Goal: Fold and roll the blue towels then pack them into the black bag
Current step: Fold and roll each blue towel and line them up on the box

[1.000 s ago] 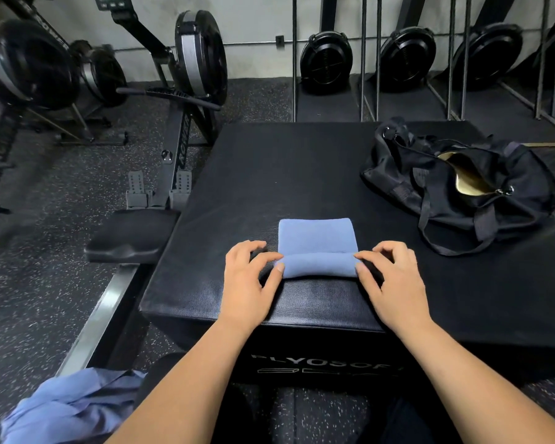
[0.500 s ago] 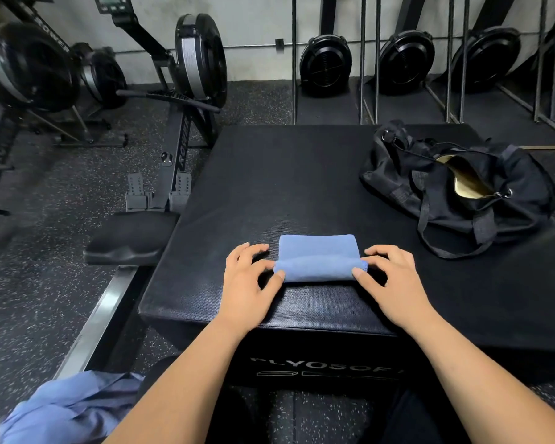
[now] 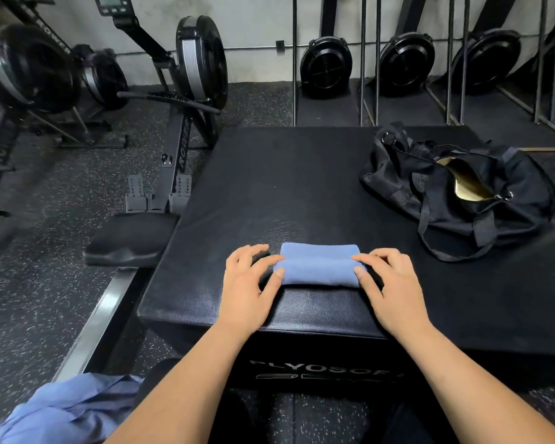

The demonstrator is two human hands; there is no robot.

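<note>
Left grip (image 3: 247, 283) and right grip (image 3: 388, 283) each pinch one end of the part-rolled towel (image 3: 319, 267) on the box (image 3: 285, 187), near its front edge. The bag (image 3: 462, 200) lies unzipped at far right, well apart.

Gym — rowing machines (image 3: 186, 100), speckled rubber floor (image 3: 45, 299), padded plyo box (image 3: 302, 193) — upright stored rowers (image 3: 326, 64)

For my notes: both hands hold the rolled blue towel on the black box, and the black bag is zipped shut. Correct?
No: the head view shows the black bag open, tan lining visible. The left hand and right hand do hold the rolled blue towel on the black box.
</note>
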